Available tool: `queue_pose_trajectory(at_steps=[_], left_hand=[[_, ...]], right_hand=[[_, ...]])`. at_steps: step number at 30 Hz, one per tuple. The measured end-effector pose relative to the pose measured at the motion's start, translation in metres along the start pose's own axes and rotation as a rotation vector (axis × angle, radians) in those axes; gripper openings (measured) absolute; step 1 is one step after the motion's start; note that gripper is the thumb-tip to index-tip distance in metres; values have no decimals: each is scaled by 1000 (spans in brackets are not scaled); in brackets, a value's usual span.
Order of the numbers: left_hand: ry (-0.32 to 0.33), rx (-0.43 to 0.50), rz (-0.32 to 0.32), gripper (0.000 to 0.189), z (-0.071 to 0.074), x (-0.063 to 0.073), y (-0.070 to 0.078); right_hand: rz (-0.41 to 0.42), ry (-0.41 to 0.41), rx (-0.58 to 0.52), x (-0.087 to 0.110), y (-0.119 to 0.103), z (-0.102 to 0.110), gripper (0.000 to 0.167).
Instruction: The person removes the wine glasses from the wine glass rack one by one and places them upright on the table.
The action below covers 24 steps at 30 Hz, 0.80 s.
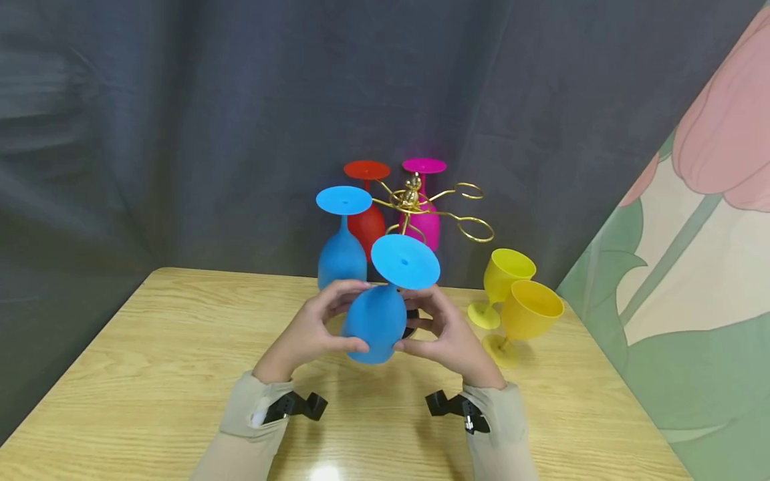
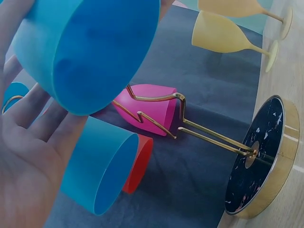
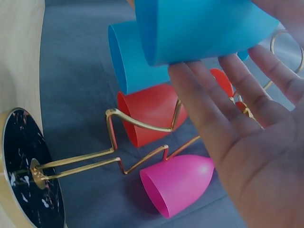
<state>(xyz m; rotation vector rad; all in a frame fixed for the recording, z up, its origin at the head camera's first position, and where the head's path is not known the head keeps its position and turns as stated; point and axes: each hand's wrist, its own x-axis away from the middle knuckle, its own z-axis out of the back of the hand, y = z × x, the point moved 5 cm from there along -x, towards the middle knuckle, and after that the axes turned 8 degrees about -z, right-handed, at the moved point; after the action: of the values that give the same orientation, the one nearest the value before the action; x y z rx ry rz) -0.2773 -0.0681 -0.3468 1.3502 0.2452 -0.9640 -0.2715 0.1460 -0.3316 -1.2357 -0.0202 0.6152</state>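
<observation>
In the head view a blue goblet [image 1: 375,321] is held upside down and slightly tilted, its round foot on top. My left hand [image 1: 313,327] grips the bowl from the left, thumb on the near side and fingers behind. From the right, my right hand [image 1: 448,334] holds the same bowl, also with the thumb in front. Just beyond stands a gold wire rack [image 1: 412,194] with looped arms. Upside down on it hang another blue goblet [image 1: 343,257], a red goblet [image 1: 368,230] and a magenta goblet [image 1: 432,227]. Two loops at the right hold no goblet.
A yellow goblet [image 1: 505,274] and an orange-yellow goblet [image 1: 529,310] stand upright on the wooden table [image 1: 150,374] at right. The rack's round base [image 2: 289,154] has a black speckled top and gold rim. A dark curtain [image 1: 240,133] hangs behind; a floral panel [image 1: 692,267] borders the right.
</observation>
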Motion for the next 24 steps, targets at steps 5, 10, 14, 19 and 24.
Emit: queue_pose_trajectory(at_steps=[5,10,14,19,24], left_hand=[[-34,-8,-20,80,-4,0,0],[-39,-27,-19,77,-6,0,-2],[-49,-70,-61,74,-8,-1,0],[-66,-102,-79,71,-8,-2,1],[-74,-111,-61,71,-9,-2,0]], right_hand=[[-36,-31,6,1,3,2,80],[-74,-55,-26,2,10,3,87],[-71,-80,-72,1,13,3,91],[-55,-92,-86,0,15,2,86],[-66,-98,-98,0,18,0,86]])
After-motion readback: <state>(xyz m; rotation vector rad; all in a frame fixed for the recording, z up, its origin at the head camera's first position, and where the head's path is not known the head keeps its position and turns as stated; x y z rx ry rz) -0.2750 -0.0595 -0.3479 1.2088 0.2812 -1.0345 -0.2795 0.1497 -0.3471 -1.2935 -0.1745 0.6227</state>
